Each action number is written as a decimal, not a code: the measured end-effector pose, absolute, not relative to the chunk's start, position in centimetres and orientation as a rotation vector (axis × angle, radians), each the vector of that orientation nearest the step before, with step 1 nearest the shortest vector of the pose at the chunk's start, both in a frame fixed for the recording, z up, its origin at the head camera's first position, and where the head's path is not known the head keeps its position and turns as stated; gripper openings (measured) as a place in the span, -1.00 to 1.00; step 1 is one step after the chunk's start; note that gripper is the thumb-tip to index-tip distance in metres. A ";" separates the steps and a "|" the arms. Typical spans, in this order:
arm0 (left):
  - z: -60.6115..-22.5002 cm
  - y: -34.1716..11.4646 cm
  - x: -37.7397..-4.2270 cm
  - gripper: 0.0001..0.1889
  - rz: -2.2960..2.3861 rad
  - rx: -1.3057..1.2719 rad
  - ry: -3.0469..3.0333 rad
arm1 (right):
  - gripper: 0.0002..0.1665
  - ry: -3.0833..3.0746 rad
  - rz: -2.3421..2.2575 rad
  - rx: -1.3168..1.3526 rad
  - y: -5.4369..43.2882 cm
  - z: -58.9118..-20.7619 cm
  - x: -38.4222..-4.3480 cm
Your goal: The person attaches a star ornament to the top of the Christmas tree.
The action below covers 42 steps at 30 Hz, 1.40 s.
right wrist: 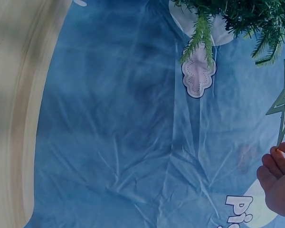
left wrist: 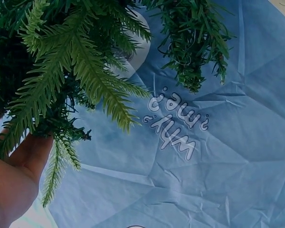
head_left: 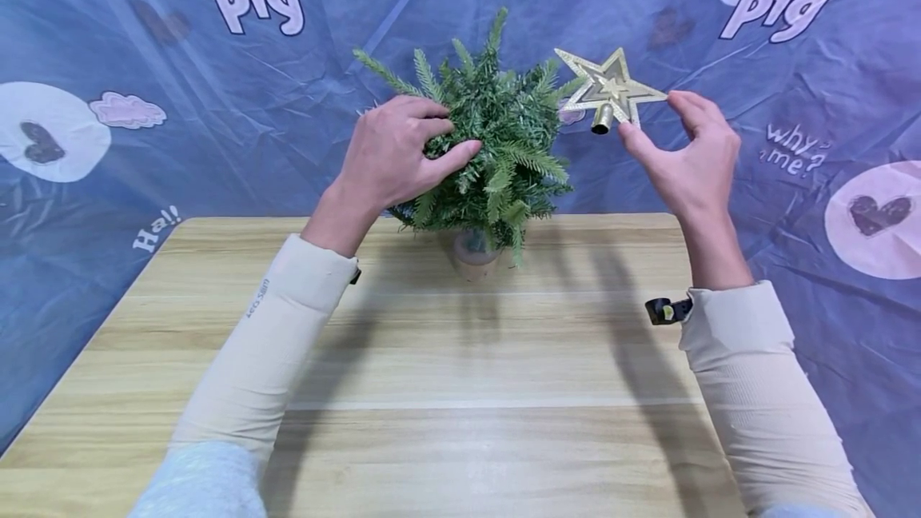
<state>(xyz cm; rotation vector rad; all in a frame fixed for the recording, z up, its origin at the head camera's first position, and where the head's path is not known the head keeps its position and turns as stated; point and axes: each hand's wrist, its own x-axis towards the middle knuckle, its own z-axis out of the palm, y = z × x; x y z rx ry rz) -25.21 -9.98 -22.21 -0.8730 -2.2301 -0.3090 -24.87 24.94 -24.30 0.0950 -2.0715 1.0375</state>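
left hand curled into the branches of the small tree, standing at the worktop's far edge. right hand pinching the gold star, fingers clamped on one point, just right of the treetop. best steadying the tree, socket lined over the tip.

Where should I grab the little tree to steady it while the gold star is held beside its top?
Probably low on the tree, near the trunk above the pot, coming from the left. The branch tips are soft and splay, as they do under the left hand. The right hand pinches the star.
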 end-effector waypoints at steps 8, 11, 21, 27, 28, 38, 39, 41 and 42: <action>-22.4 -9.9 -25.2 -0.43 -0.336 -0.892 -2.204 | -0.18 -2.072 1.007 0.106 24.6 -24.1 -24.8; -22.4 -9.9 -25.2 -0.44 -0.344 -0.903 -2.197 | -0.18 -2.069 1.006 0.107 24.5 -24.0 -24.9; -22.1 -9.8 -25.1 -0.42 -0.331 -0.908 -2.198 | -0.17 -2.082 0.999 0.109 23.9 -23.1 -25.3; -22.0 -9.8 -25.1 -0.45 -0.308 -0.903 -2.209 | -0.16 -2.084 1.015 0.126 23.3 -22.7 -25.4; -22.0 -9.8 -25.1 -0.45 -0.303 -0.903 -2.210 | -0.15 -2.082 1.017 0.130 23.2 -22.6 -25.4; -22.1 -9.8 -24.9 -0.45 -0.279 -0.903 -2.216 | -0.14 -2.103 1.011 0.122 22.8 -22.5 -25.6; -22.1 -9.8 -24.9 -0.45 -0.278 -0.903 -2.216 | -0.13 -2.105 1.009 0.120 22.8 -22.4 -25.6; -22.1 -9.8 -24.9 -0.45 -0.274 -0.902 -2.218 | -0.13 -2.104 1.004 0.124 22.6 -22.4 -25.7; -22.1 -9.8 -24.8 -0.45 -0.274 -0.902 -2.218 | -0.13 -2.103 1.004 0.126 22.6 -22.3 -25.7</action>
